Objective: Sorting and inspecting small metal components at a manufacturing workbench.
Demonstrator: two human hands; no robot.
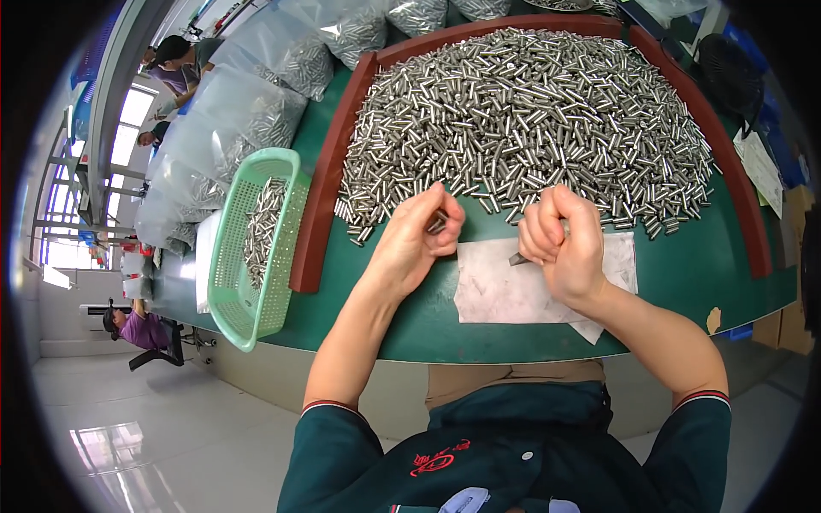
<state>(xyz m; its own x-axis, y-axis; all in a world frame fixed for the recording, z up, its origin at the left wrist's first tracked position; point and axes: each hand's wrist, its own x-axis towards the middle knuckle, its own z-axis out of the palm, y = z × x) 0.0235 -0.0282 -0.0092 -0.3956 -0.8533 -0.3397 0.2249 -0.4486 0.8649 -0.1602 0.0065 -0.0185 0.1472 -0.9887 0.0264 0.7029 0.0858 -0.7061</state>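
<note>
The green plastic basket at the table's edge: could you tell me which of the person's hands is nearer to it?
Left. The left hand is just right of the green basket, past the tray's brown rim; the right hand is farther right, over the white paper.

Shiny silver metal pins (530, 120) lie heaped on a dark green surface (684, 282) edged by a reddish-brown rim (318, 197). A mint-green basket (235, 282) with a perforated grid stands at the left. Near the heap lies a white sheet (496, 291), and the far bags (248, 111) are clear.

two hands (419, 235), one basket (256, 248)
</note>
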